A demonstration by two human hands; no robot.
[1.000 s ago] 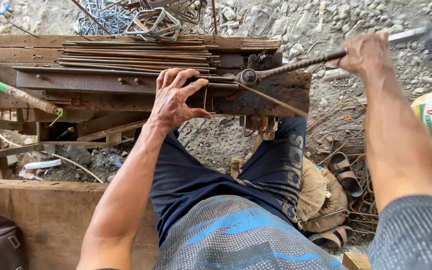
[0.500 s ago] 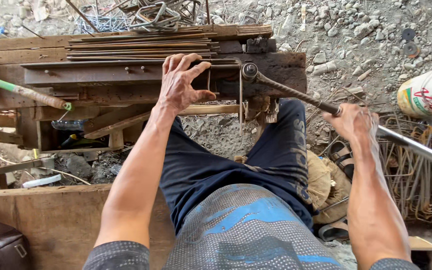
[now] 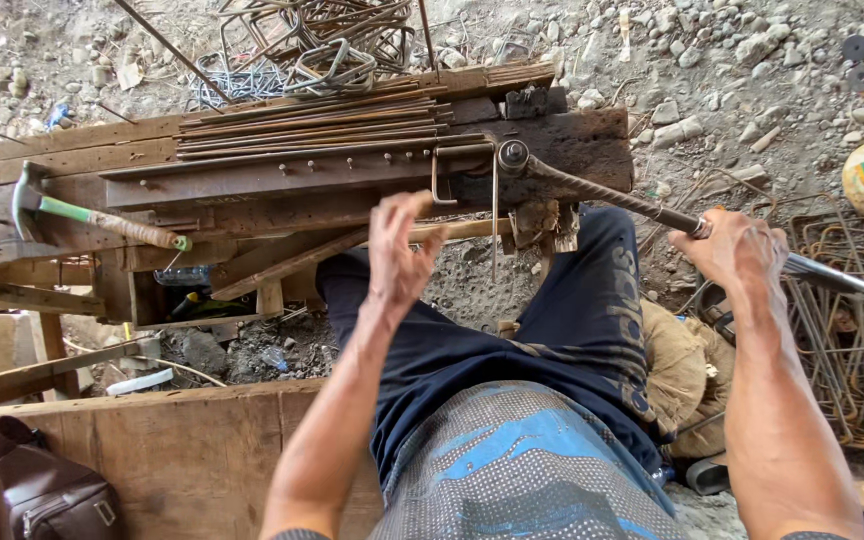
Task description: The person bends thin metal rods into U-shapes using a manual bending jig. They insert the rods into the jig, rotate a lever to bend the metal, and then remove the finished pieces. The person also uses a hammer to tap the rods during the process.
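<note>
Bench: my wooden bench (image 3: 282, 180), made of worn planks, runs across in front of my knees; the bending pins sit near its right end.
Rod stock: a bundle of straight rusty rods (image 3: 312, 125) lies lengthwise on the bench top, not yet bent as far as I can judge, so much of the work looks left.
Bending lever: the long steel bar (image 3: 612, 197) is hooked at the pivot on the bench and slants down to my right, swung well round from the bench edge.
Right hand: my right hand (image 3: 737, 250) is closed round the lever, fingers wrapped tight, just where the bar meets its smooth pipe handle.
Left hand: my left hand (image 3: 399, 245) is lifted off the bench, fingers loosely curled and half open, gripping nothing.
Piece in work: the thin rod (image 3: 464, 165) at the pins shows a square corner, with one leg hanging down past the bench edge; I judge this bend made, the rest of the shape not closed.
Finished pieces: bent stirrups (image 3: 852, 330) are stacked on the ground by my right arm, and more (image 3: 332, 45) lie tangled beyond the bench.
In the way: my knee sits under the hanging leg, and the stack crowds the lever's swing.
Hammer: a green-handled hammer (image 3: 102, 220) rests at the left end, well apart.
Bag: a brown bag (image 3: 47, 490) sits by the plank at lower left.
</note>
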